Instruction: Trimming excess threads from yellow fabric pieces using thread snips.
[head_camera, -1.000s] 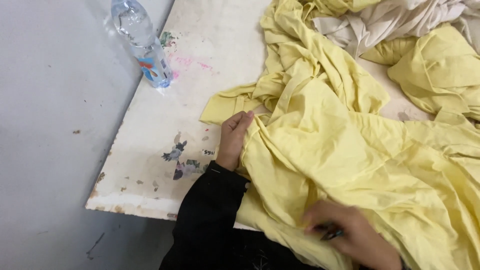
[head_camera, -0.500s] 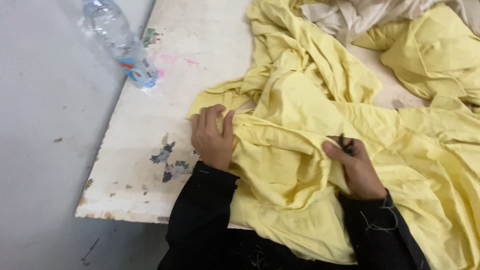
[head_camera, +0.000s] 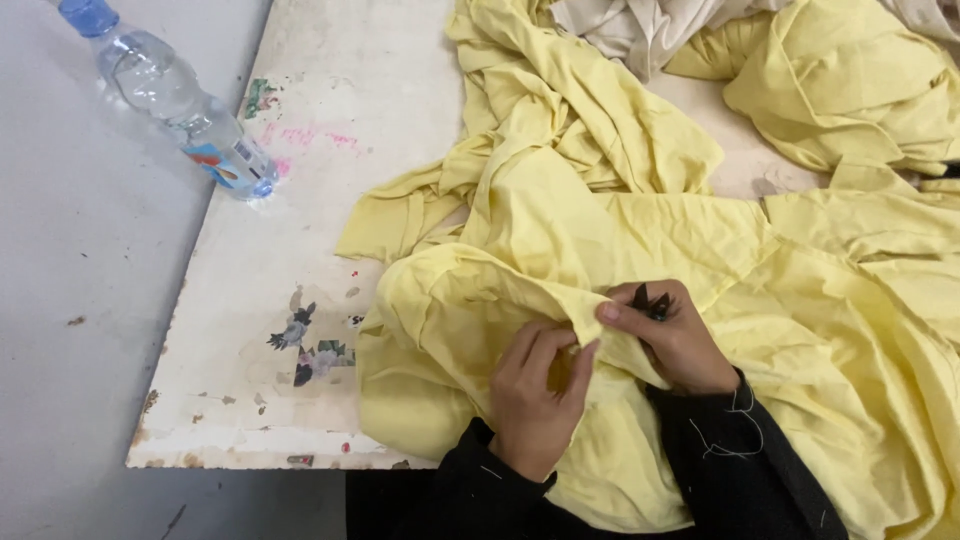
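Observation:
A pale yellow garment (head_camera: 560, 230) lies crumpled over the white table (head_camera: 330, 210) in the head view. My left hand (head_camera: 535, 395) pinches a fold of this yellow cloth near the table's front edge. My right hand (head_camera: 675, 335) grips the same fold just to the right, and a small black tool (head_camera: 650, 300) pokes out between its fingers. Both hands sit close together, almost touching. Black sleeves cover both wrists, with loose threads on the right one.
A clear plastic water bottle (head_camera: 170, 95) with a blue cap stands at the table's left edge. More yellow garments (head_camera: 850, 90) and a beige cloth (head_camera: 640, 25) pile up at the back right. Grey floor (head_camera: 80, 300) lies to the left.
Both hands have come together on one fold of the yellow cloth; the left moved right and nearer, the right moved in from the right. The cloth is bunched higher between them.

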